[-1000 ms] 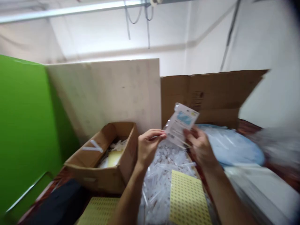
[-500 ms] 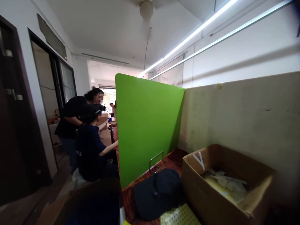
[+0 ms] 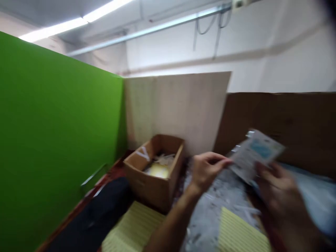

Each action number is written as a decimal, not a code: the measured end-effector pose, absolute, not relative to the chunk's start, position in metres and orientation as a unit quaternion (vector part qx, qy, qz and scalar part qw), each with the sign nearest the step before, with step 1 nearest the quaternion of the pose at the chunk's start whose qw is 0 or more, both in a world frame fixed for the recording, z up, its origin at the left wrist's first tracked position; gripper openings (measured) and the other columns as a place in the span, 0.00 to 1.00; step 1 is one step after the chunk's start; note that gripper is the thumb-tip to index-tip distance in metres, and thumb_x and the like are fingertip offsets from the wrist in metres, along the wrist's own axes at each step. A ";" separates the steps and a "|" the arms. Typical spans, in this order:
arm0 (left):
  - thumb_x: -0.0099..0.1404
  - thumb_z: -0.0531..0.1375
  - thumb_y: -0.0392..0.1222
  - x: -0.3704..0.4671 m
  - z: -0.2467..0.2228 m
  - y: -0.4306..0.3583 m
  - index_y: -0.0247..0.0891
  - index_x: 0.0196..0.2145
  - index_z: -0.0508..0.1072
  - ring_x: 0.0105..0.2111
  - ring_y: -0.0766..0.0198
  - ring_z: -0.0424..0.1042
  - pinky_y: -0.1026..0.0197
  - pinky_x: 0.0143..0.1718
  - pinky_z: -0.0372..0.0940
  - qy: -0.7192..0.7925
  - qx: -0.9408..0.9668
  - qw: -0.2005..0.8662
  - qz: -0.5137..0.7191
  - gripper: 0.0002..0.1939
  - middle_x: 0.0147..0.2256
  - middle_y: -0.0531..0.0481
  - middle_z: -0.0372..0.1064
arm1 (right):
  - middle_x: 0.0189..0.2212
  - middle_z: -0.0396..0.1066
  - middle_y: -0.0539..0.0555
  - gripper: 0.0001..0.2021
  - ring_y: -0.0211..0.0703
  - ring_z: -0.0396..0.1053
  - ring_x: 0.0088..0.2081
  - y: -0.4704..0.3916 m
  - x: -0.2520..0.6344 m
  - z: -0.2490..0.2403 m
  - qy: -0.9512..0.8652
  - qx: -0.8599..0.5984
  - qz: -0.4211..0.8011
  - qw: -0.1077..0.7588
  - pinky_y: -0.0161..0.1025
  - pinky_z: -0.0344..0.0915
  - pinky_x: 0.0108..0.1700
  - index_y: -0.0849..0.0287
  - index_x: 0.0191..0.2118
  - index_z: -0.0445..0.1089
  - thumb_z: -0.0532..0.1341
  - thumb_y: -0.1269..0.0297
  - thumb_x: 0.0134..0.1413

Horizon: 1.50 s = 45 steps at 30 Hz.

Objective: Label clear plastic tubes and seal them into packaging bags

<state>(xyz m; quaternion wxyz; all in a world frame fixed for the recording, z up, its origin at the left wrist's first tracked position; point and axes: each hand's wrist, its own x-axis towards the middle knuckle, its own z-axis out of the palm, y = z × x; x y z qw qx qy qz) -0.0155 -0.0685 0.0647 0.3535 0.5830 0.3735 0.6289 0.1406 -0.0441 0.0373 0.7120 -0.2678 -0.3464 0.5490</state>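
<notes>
Packet (image 3: 252, 157) held up between two hands

Holds the packet tilted, printed side toward the head camera, with a blue panel on the white face and shiny glints along the upper left edge. Grips the lower right side with the right hand (image 3: 278, 183), fingers overlapping the lower part of the print; too blurred there to make out each fingertip. Pinches at the left corner with the left hand (image 3: 206, 171), thumb and forefinger narrowed together right at the edge. Keeps to the right half of the view, with the packet just right of the left fingertips and up and left of the right palm.

Below the hands, a spread of transparent plastic pieces (image 3: 210, 217), and near it, between the forearms, a yellow sheet (image 3: 241, 232) with faint rows. Left of the left forearm, a second yellow sheet (image 3: 133, 227), just in front of an open carton (image 3: 147, 189) with a white strip inside its left wall and pale and yellow scraps within. Farther left, a dark item (image 3: 105, 206) on a reddish worktop (image 3: 117, 171), beside a green partition (image 3: 60, 140). Behind the carton, a pale board (image 3: 178, 112); behind the packet, a brown cardboard panel (image 3: 275, 115). At far right, bluish plastic (image 3: 317, 199), badly blurred.
</notes>
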 end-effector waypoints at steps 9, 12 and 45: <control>0.61 0.70 0.48 -0.018 0.062 -0.054 0.34 0.33 0.81 0.31 0.61 0.78 0.60 0.38 0.75 0.313 0.553 0.415 0.651 0.12 0.31 0.46 0.79 | 0.44 0.82 0.53 0.19 0.51 0.78 0.47 -0.034 0.156 0.042 -0.438 -0.229 0.493 0.716 0.46 0.76 0.48 0.51 0.48 0.78 0.75 0.58 0.50; 0.62 0.69 0.49 -0.016 0.062 -0.055 0.33 0.34 0.81 0.33 0.60 0.78 0.59 0.40 0.75 0.314 0.552 0.417 0.650 0.14 0.32 0.45 0.79 | 0.45 0.82 0.53 0.19 0.50 0.78 0.48 -0.036 0.157 0.041 -0.447 -0.209 0.499 0.712 0.45 0.75 0.50 0.51 0.50 0.77 0.74 0.59 0.52; 0.64 0.66 0.53 -0.015 0.057 -0.049 0.37 0.18 0.68 0.21 0.68 0.64 0.66 0.27 0.61 0.407 0.489 0.274 0.722 0.24 0.19 0.55 0.65 | 0.46 0.81 0.56 0.18 0.57 0.77 0.48 -0.043 0.141 0.043 -0.484 -0.218 0.511 0.677 0.46 0.74 0.44 0.52 0.48 0.78 0.73 0.54 0.51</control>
